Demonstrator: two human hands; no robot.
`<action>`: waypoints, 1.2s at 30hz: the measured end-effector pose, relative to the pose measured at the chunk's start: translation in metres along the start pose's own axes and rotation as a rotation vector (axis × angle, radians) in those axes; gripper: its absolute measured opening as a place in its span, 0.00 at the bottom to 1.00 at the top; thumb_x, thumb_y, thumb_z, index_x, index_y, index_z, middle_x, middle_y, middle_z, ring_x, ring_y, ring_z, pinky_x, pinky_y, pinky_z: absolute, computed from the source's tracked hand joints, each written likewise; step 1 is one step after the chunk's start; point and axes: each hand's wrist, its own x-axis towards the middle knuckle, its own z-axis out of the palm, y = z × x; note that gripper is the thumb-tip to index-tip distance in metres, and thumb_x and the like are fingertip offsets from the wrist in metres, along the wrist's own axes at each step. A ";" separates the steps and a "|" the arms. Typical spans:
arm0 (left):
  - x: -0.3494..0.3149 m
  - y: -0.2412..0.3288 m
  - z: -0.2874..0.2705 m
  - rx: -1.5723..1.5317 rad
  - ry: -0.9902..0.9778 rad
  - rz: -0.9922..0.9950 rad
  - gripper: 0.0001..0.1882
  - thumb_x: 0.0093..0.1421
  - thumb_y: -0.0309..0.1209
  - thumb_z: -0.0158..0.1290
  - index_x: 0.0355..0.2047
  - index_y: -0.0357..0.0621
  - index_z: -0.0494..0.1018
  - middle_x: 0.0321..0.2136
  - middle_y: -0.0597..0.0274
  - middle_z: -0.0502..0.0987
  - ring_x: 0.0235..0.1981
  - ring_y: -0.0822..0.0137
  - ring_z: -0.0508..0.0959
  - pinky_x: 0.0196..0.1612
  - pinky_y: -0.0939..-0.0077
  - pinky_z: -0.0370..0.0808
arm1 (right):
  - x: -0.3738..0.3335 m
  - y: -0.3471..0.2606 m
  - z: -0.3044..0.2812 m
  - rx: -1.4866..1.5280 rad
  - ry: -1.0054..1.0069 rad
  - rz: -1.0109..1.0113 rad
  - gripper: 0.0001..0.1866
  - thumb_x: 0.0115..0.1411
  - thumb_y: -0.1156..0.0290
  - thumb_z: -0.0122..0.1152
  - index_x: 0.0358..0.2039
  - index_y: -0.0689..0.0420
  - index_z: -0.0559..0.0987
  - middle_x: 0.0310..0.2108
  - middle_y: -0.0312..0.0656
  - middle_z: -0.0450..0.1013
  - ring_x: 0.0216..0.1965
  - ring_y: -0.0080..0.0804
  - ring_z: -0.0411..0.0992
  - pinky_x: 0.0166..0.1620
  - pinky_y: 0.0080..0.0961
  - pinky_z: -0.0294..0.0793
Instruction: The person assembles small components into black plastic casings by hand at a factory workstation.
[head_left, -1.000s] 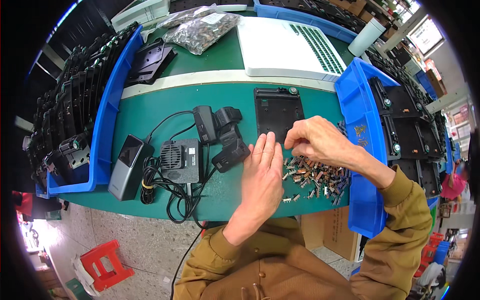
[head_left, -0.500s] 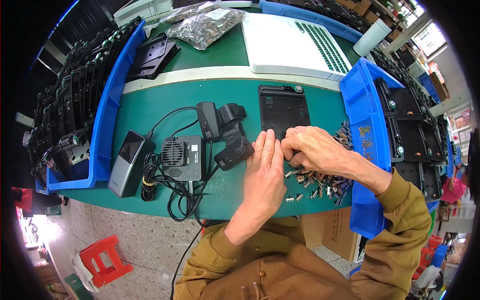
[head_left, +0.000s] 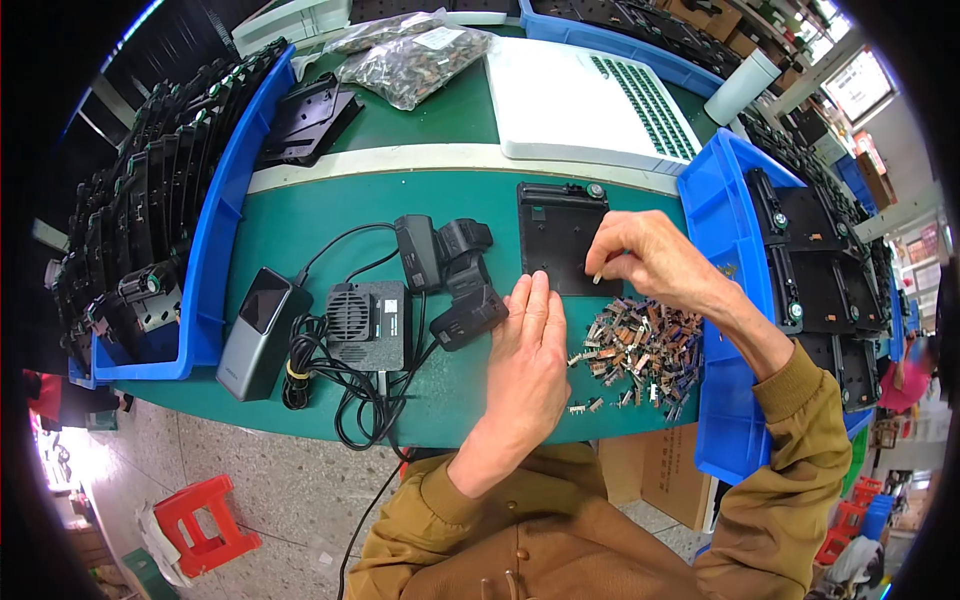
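A flat black plastic panel (head_left: pixel 560 240) lies on the green mat in front of me, with a rod-like bar and a round metal piece along its far edge. My left hand (head_left: pixel 528 365) is stretched out flat, its fingertips at the panel's near edge. Over the panel's right side, my right hand (head_left: pixel 650 262) pinches a small pale-tipped electronic component (head_left: pixel 598 278) between thumb and fingers; most of it is hidden. A loose pile of small pinned electronic components (head_left: pixel 645 345) lies just below my right hand.
Left of my hands are a black clip-like device (head_left: pixel 455 265), a vented box (head_left: pixel 365 322), a grey power bank (head_left: pixel 262 330) and coiled cables. Blue bins of black panels flank the mat (head_left: pixel 215 260) (head_left: pixel 725 250). Behind lie a white foam tray (head_left: pixel 560 95) and a bag of parts (head_left: pixel 415 65).
My right hand has lifted away from beside my left fingertips and moved right and farther over the panel, uncovering more of the pile. My left hand stays flat in nearly the same place.
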 end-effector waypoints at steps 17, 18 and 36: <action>0.000 -0.003 0.001 0.032 -0.024 0.016 0.34 0.42 0.17 0.53 0.54 0.22 0.62 0.61 0.36 0.58 0.63 0.44 0.58 0.64 0.49 0.55 | 0.024 0.033 -0.014 -0.049 0.154 0.159 0.08 0.44 0.80 0.62 0.29 0.67 0.80 0.23 0.44 0.77 0.28 0.29 0.77 0.35 0.25 0.76; 0.000 -0.002 0.002 0.029 -0.027 0.024 0.34 0.42 0.17 0.53 0.54 0.22 0.62 0.61 0.36 0.58 0.64 0.44 0.58 0.64 0.49 0.55 | 0.022 0.032 -0.012 -0.028 0.145 0.164 0.09 0.43 0.81 0.61 0.29 0.67 0.80 0.23 0.48 0.77 0.28 0.32 0.78 0.33 0.27 0.76; 0.000 -0.002 0.003 0.052 -0.002 0.033 0.32 0.46 0.19 0.52 0.54 0.22 0.62 0.60 0.35 0.59 0.63 0.44 0.58 0.62 0.50 0.58 | 0.023 0.031 -0.004 -0.148 0.166 0.169 0.09 0.40 0.83 0.62 0.26 0.68 0.81 0.23 0.52 0.77 0.26 0.38 0.78 0.32 0.29 0.77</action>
